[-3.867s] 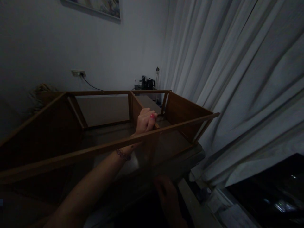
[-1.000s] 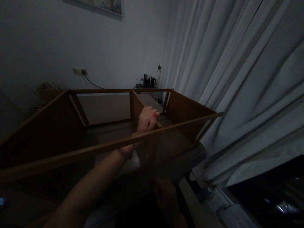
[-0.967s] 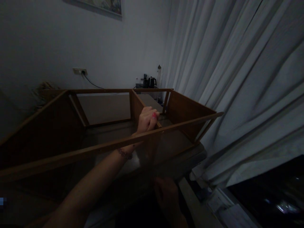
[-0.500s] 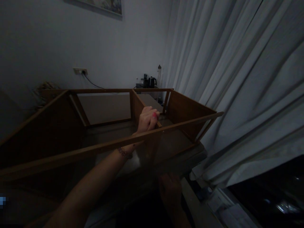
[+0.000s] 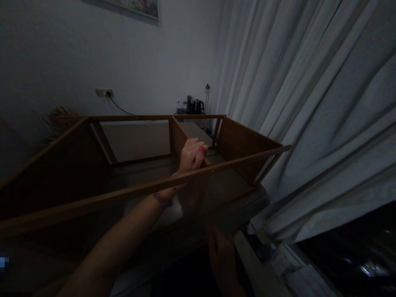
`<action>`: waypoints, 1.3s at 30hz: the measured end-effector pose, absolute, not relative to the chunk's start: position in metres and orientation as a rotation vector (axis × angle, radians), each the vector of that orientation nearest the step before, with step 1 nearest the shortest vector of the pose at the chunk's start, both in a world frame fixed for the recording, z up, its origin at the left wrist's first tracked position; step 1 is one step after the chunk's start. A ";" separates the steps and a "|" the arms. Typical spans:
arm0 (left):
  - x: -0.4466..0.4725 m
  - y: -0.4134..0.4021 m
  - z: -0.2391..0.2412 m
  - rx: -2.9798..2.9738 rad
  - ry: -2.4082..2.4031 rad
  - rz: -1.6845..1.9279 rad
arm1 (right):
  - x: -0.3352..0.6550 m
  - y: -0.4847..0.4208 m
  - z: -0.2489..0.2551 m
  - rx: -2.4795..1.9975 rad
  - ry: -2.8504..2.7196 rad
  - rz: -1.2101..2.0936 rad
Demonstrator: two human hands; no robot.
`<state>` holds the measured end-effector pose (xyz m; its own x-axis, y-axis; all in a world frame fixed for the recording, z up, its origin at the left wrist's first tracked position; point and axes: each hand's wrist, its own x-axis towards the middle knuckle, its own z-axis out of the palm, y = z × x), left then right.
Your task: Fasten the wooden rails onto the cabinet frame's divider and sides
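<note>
My left hand (image 5: 192,154) reaches through the wooden frame (image 5: 139,190) and is closed around the top edge of its middle divider (image 5: 182,128). A bracelet (image 5: 163,199) circles the left wrist, and the front rail crosses in front of the forearm. The frame is box-like, with solid wooden end panels and open sides. Low in front of it, my right hand (image 5: 222,251) hangs in deep shadow, near the frame's lower front edge. Its fingers are dark and blurred, and anything in them is hidden.
A long pale curtain (image 5: 297,103) hangs along the right side. Behind the frame stand a black kettle (image 5: 198,106) and a wall socket (image 5: 104,93) with a plugged cable. Papers or boxes (image 5: 289,262) lie at lower right. A picture (image 5: 136,8) hangs above.
My right hand has shifted slightly and turned, its thumb side now pointing more upward. My left hand and the wooden frame stay in place.
</note>
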<state>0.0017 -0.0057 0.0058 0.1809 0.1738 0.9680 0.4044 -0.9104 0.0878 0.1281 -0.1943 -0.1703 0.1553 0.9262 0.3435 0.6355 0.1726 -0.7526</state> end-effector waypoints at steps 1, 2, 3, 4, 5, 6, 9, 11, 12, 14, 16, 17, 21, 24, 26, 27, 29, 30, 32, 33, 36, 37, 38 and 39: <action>0.002 -0.006 0.006 -2.262 -0.553 -1.818 | 0.131 -0.194 -0.169 -1.543 -1.641 0.258; 0.001 -0.007 0.006 -2.265 -0.546 -1.820 | 0.133 -0.194 -0.167 -1.533 -1.703 0.128; 0.001 -0.007 0.007 -2.272 -0.543 -1.816 | 0.135 -0.194 -0.166 -1.524 -1.749 0.032; 0.001 -0.008 0.007 -2.275 -0.544 -1.812 | 0.136 -0.194 -0.165 -1.514 -1.787 -0.029; 0.001 -0.008 0.007 -2.277 -0.549 -1.806 | 0.138 -0.194 -0.164 -1.506 -1.818 -0.066; 0.001 -0.008 0.007 -2.280 -0.555 -1.801 | 0.139 -0.194 -0.163 -1.500 -1.844 -0.087; 0.001 -0.008 0.007 -2.292 -0.575 -1.796 | 0.140 -0.196 -0.163 -1.473 -1.875 -0.134; 0.001 -0.008 0.007 -2.294 -0.581 -1.803 | 0.140 -0.196 -0.164 -1.467 -1.857 -0.146; 0.001 -0.008 0.007 -2.293 -0.585 -1.804 | 0.139 -0.196 -0.165 -1.469 -1.843 -0.131; 0.001 -0.008 0.007 -2.289 -0.596 -1.803 | 0.135 -0.196 -0.167 -1.499 -1.784 -0.035; 0.001 -0.009 0.008 -2.278 -0.589 -1.808 | 0.129 -0.195 -0.170 -1.546 -1.653 0.163; 0.001 -0.009 0.008 -2.272 -0.586 -1.812 | 0.125 -0.195 -0.172 -1.563 -1.555 0.306; 0.002 -0.009 0.007 -2.284 -0.581 -1.818 | 0.115 -0.192 -0.180 -1.493 -1.176 0.891; 0.001 -0.006 0.007 -2.282 -0.573 -1.797 | 0.116 -0.191 -0.184 -1.486 -1.183 0.980; 0.001 -0.005 0.006 -2.271 -0.580 -1.778 | 0.120 -0.192 -0.184 -1.531 -1.300 0.801; 0.001 -0.004 0.006 -2.268 -0.588 -1.770 | 0.122 -0.192 -0.183 -1.550 -1.374 0.671; 0.001 -0.003 0.004 -2.270 -0.603 -1.767 | 0.127 -0.193 -0.180 -1.564 -1.515 0.392; 0.001 -0.003 0.004 -2.274 -0.608 -1.771 | 0.129 -0.193 -0.178 -1.557 -1.582 0.274; 0.000 -0.003 0.003 -2.282 -0.611 -1.776 | 0.133 -0.193 -0.175 -1.529 -1.693 0.089; 0.000 -0.003 0.003 -2.286 -0.610 -1.774 | 0.135 -0.192 -0.175 -1.512 -1.738 0.019; 0.001 -0.004 0.004 -2.274 -0.589 -1.787 | 0.140 -0.190 -0.176 -1.456 -1.836 -0.120; 0.001 -0.005 0.004 -2.263 -0.573 -1.802 | 0.142 -0.189 -0.177 -1.432 -1.859 -0.156; 0.001 -0.006 0.005 -2.256 -0.563 -1.815 | 0.144 -0.188 -0.179 -1.400 -1.882 -0.189; 0.002 -0.007 0.006 -2.249 -0.554 -1.826 | 0.145 -0.187 -0.180 -1.363 -1.906 -0.215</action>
